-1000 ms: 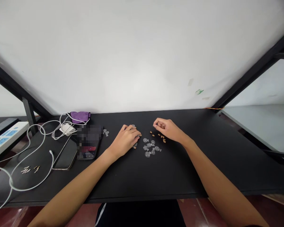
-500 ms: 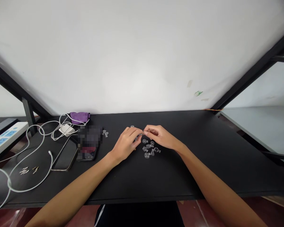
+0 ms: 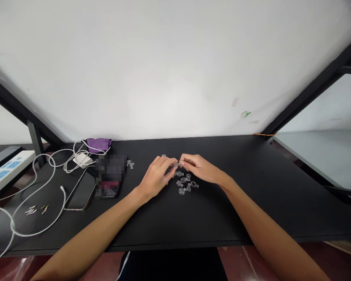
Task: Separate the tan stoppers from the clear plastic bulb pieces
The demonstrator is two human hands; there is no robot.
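Note:
My left hand (image 3: 157, 176) and my right hand (image 3: 198, 168) meet above the black desk (image 3: 210, 214), their fingertips pinching a tiny clear bottle (image 3: 176, 165). Whether anything else sits between the fingers is too small to tell. Just below my right hand lies a cluster of several small clear bottles (image 3: 183, 183). A lone clear bottle (image 3: 163, 155) stands beyond my left fingers, and a further pair (image 3: 130, 164) lies to the left. The small cork pieces seen earlier are hidden, probably under my right hand.
A phone (image 3: 82, 191), a pixelated dark object (image 3: 109, 175), a white charger (image 3: 82, 159) with looped white cables (image 3: 38, 203), and a purple pouch (image 3: 98, 144) lie at the left. Small metal pieces (image 3: 32, 210) sit at the front left. A power strip (image 3: 6, 168) stands beyond the desk's left end.
My right hand has moved left from above the cork pieces to meet my left hand, and my fingertips now hold a tiny bottle between them. The cork pieces are out of sight.

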